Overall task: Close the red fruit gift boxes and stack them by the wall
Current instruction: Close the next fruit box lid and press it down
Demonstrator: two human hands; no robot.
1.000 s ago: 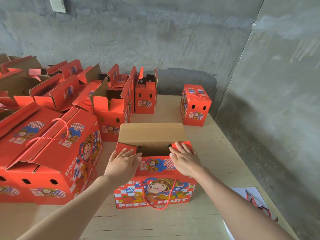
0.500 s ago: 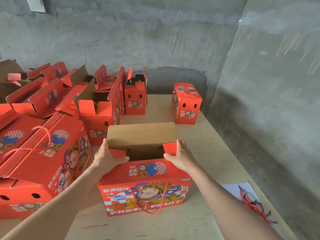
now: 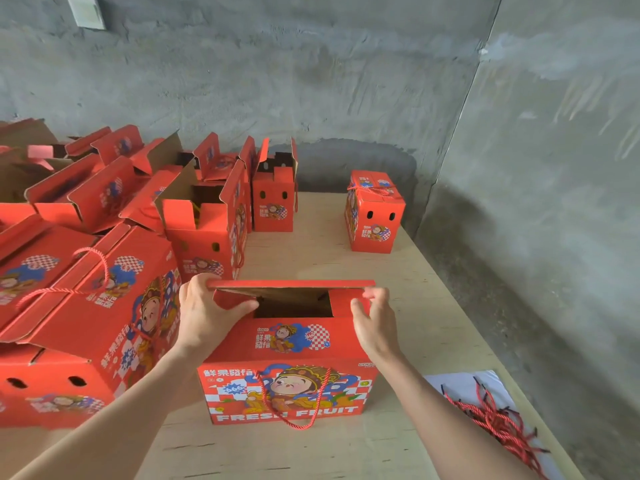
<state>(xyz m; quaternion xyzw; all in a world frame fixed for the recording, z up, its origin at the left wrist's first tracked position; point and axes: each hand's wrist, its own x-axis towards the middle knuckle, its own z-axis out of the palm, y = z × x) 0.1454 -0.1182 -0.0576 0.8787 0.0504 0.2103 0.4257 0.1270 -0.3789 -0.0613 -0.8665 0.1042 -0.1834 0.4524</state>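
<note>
A red fruit gift box printed FRESH FRUIT stands on the wooden table right in front of me. Its far top flap is folded over to nearly level, with a dark gap still showing beneath. My left hand grips the flap's left end, thumb on the folded side tab. My right hand holds the flap's right end. A red rope handle hangs down the box's front. One closed red box stands alone near the back wall corner.
Several open red boxes crowd the left and back left, a large one just left of my arm. A white sheet with loose red ropes lies at the right table edge. Grey concrete walls bound the back and right.
The far flap stood upright a second ago. Both hands pressed down the side tabs, then took the flap's ends and swung it over toward me to near level.
</note>
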